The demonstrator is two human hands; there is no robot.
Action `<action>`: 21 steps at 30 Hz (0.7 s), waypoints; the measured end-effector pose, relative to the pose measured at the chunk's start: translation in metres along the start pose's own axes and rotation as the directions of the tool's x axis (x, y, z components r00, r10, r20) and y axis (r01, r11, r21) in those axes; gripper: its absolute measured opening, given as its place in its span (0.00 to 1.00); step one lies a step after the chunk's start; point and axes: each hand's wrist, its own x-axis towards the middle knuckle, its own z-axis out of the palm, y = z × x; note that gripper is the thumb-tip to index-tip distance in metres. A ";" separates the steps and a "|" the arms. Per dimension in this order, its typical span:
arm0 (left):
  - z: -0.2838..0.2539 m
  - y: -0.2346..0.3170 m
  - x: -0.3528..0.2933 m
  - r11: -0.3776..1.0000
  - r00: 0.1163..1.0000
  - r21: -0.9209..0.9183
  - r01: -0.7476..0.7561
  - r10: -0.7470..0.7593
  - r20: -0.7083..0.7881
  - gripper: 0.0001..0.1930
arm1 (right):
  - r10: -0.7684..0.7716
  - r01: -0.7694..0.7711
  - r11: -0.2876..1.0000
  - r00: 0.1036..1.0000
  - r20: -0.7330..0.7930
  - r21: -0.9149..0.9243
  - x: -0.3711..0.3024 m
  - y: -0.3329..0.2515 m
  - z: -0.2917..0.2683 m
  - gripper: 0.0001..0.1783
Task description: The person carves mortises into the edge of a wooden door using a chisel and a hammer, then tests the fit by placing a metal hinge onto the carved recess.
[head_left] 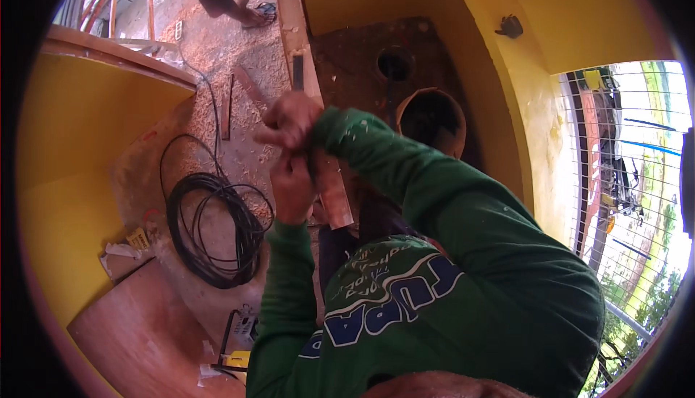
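A long reddish wooden plank (334,194) runs away from my body, its near end by my lap. My right hand (292,118) is over the plank's left edge, fingers bent and slightly smeared by motion. Just nearer to me, my left hand (292,184) is curled closed beside the same edge, almost touching the right. What either hand grips is hidden. A blurred reddish strip (248,84) shows just beyond my right fingers; I cannot tell whether it is held. Farther along, a dark flat bar (297,73) lies on the plank.
A coil of black cable (210,253) lies on the shaving-strewn floor at left, near a thin wooden strip (226,112). At right stand a round open container (432,119) and a yellow wall (539,144) with a wire-mesh window (622,181). Another person's leg (242,10) shows at far left.
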 end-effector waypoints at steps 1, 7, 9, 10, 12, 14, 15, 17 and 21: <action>0.001 0.005 -0.007 0.887 0.907 -0.193 0.420 -0.403 0.123 0.13 | -0.005 0.005 1.000 1.000 -0.010 0.015 -0.002 0.003 0.000 0.24; 0.015 0.049 -0.003 0.864 0.903 -0.263 0.430 -0.416 0.110 0.11 | -0.107 0.102 0.993 0.992 0.072 0.067 0.000 0.004 -0.020 0.24; 0.021 0.052 -0.019 0.895 0.928 -0.249 0.371 -0.367 0.063 0.10 | -0.047 0.044 0.997 0.998 0.048 0.063 -0.014 0.000 -0.010 0.24; 0.023 0.051 -0.025 0.922 0.949 -0.230 0.311 -0.314 0.025 0.09 | -0.046 0.042 0.997 0.998 0.048 0.067 -0.013 0.004 -0.011 0.24; 0.026 0.041 -0.007 0.868 0.921 -0.313 0.386 -0.383 0.074 0.10 | -0.023 0.021 0.999 0.999 0.050 0.040 -0.007 0.007 -0.016 0.24; 0.027 0.042 -0.007 0.799 0.886 -0.391 0.457 -0.446 0.125 0.10 | -0.035 0.031 0.998 0.997 0.071 0.060 -0.006 0.007 -0.017 0.24; 0.029 0.044 -0.015 0.851 0.913 -0.336 0.402 -0.399 0.082 0.11 | -0.045 0.039 0.997 0.995 0.088 0.072 -0.006 0.009 -0.019 0.24; 0.034 0.044 -0.016 0.896 0.936 -0.277 0.346 -0.349 0.040 0.12 | -0.017 0.017 1.000 0.994 0.108 0.005 -0.014 0.006 -0.021 0.24; 0.028 0.037 -0.015 0.987 0.987 -0.008 0.161 -0.161 -0.015 0.13 | -0.224 0.219 0.972 0.973 0.056 0.089 -0.003 0.002 -0.030 0.24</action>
